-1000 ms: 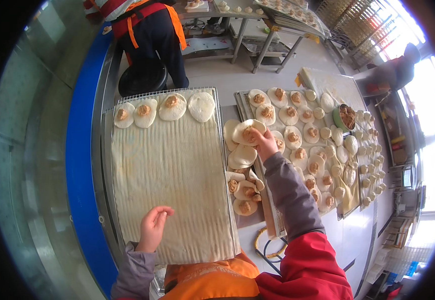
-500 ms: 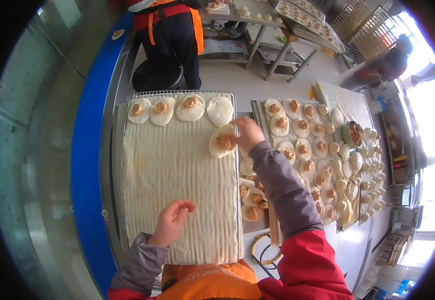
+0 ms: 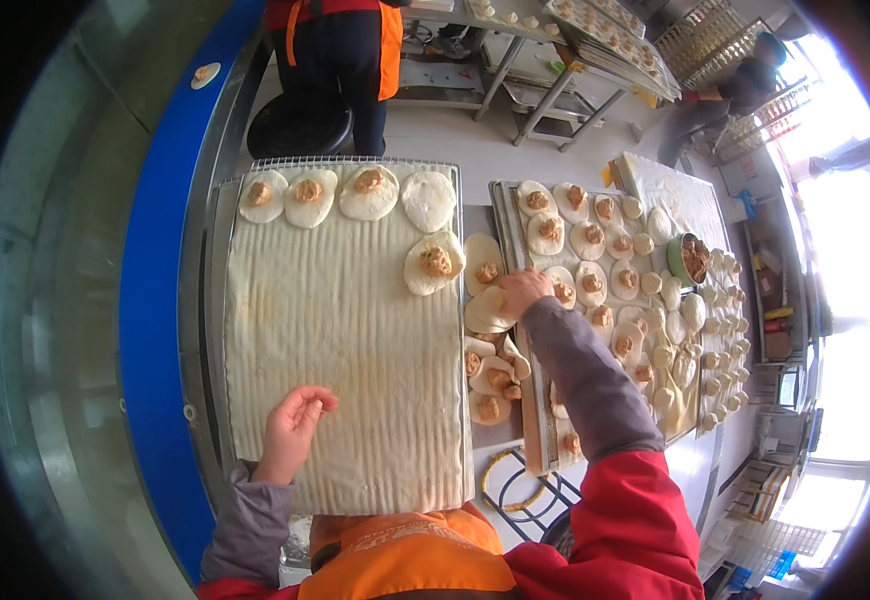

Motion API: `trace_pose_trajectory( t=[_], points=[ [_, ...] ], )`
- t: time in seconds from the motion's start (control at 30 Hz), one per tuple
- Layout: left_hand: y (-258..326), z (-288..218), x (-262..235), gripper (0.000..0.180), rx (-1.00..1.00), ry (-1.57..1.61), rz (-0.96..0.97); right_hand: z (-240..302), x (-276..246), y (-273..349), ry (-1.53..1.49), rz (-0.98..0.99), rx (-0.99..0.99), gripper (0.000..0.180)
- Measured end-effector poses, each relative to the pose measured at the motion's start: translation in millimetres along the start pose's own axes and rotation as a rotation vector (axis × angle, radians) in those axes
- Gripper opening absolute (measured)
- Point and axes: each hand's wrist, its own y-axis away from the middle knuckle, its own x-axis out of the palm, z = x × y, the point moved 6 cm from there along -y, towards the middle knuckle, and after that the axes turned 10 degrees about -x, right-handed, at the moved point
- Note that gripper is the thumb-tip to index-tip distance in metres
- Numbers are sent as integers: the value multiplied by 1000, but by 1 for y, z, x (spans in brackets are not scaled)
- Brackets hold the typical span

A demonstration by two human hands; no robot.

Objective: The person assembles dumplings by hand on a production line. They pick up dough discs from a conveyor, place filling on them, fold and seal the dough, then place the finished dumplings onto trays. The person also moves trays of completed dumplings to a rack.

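My left hand (image 3: pixel 293 428) hovers over the lower left of the cloth-covered tray (image 3: pixel 335 350), fingers curled together with nothing visible in them. To the right, my right hand (image 3: pixel 527 291) has its fingertips at the edge of a pale dough round (image 3: pixel 490 311), apparently pinching it; the fingertips are partly hidden. Above that piece lies another round with brown filling (image 3: pixel 486 271). On the cloth, a filled dough round (image 3: pixel 435 262) sits near the right edge, one side slightly raised. A row along the far edge has three filled rounds (image 3: pixel 368 193) and a plain-looking one (image 3: pixel 429 201).
Several filled rounds (image 3: pixel 591 240) cover the tray on my right, with a green bowl of filling (image 3: pixel 690 259) and small dough pieces beyond. A blue strip (image 3: pixel 160 300) runs along the left. A co-worker (image 3: pixel 340 60) stands ahead by a black round stool (image 3: pixel 300 124).
My right hand has let go of the filled round on the cloth and moved right and nearer, to the dough beside the tray. My left hand has shifted slightly left in the picture.
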Motion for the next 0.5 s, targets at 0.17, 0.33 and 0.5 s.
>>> trace_pose_trajectory(
  t=[0.17,0.33,0.5],
  points=[
    [3,3,-3,17,-50,3,-36,-38,-4,83,-886,-442,-70,24],
    [-13,-25,60,26,42,100,139,-21,-15,137,-1666,-496,-51,27],
    [-19,-32,193,43,-460,828,547,67,-71,187,-900,-607,-323,32]
  ],
)
